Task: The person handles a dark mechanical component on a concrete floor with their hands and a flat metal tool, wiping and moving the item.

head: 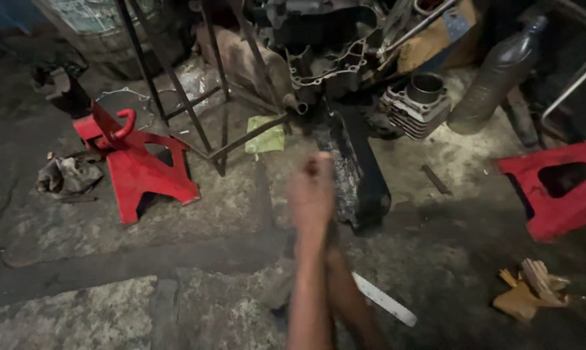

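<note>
Blurred, one hand (311, 194) reaches out over the concrete floor (98, 304), knuckles up; which hand it is, and whether its fingers are curled or spread, cannot be told. A second forearm lies beneath it, its hand hidden. Just beyond the fingertips hangs a dark, grimy cover (351, 172), below the engine casing (325, 61). A finned cylinder (414, 104) sits to the right, a red jack stand (140, 165) well off left. Bare floor lies open between the stand and the arm.

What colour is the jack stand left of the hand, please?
The jack stand is red, as the head view shows.
</note>
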